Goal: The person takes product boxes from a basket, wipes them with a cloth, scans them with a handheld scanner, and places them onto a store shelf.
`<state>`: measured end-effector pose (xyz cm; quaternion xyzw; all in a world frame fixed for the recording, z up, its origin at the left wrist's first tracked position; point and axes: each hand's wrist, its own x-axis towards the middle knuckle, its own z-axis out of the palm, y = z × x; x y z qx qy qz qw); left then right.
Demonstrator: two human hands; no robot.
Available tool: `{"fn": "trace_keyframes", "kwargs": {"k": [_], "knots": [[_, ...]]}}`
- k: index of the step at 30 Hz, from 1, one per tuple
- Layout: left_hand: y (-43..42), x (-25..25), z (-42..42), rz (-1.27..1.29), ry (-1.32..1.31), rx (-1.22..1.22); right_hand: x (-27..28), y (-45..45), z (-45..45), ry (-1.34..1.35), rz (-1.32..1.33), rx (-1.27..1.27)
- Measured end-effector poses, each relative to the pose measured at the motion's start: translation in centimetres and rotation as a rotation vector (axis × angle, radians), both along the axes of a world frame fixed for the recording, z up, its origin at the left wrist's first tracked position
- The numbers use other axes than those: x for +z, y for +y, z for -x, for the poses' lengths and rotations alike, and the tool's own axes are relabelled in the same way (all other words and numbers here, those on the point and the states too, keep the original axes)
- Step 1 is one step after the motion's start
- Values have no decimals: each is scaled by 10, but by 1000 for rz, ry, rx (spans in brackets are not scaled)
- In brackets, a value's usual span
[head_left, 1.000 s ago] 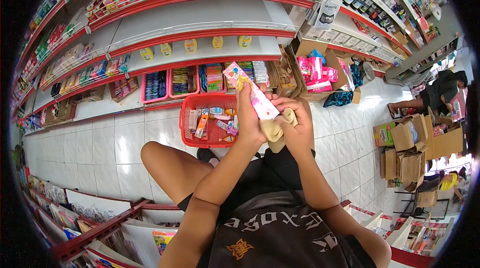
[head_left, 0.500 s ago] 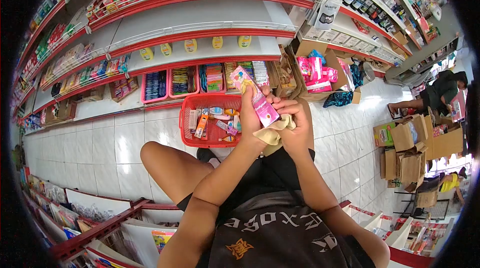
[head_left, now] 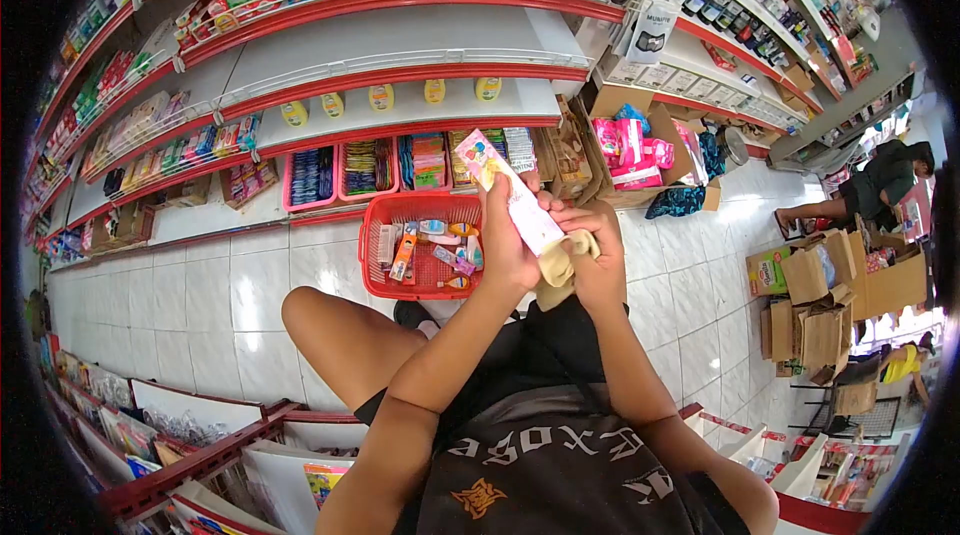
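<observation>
Beige cloth (head_left: pixel 554 273) is filling pinched right fingers (head_left: pixel 592 221); left fingers (head_left: pixel 497 205) are clasping a long pink-and-white carton (head_left: pixel 529 215), which overpressing could dent.

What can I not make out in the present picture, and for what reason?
All in the head view:
- Box: its lower end is hidden by the cloth, its underside by the left hand; its finest print is too small to read.
- Basket: part of its floor is hidden by the packs, whose print is mostly too small.
- Shirt: cut off by the bottom edge.
</observation>
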<state>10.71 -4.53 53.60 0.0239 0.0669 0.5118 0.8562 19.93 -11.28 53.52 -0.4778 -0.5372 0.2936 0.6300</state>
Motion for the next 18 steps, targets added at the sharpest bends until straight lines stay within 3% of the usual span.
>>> {"fn": "trace_keyframes", "kwargs": {"k": [3,5,7,9,11,12,14,15,18], "knots": [[-1,8,5,-195,217,122,2,-1,-3,199,99,-116],[7,1,4,-354,286,205,-3,2,-20,105,57,-211],[13,-1,13,-603,452,281,10,5,-25,502,10,-247],[15,-5,18,-672,528,326,33,-1,-33,478,28,-165],[19,-16,19,-895,861,457,55,-2,-23,382,-63,-20],[14,0,21,-906,907,548,62,-3,-19,383,-62,-31],[15,6,23,-1031,984,597,76,-1,-11,26,-103,90],[16,8,25,-1151,1066,654,85,3,1,-145,-122,24],[11,15,33,-1203,1111,636,92,7,22,-115,49,-59]]}}
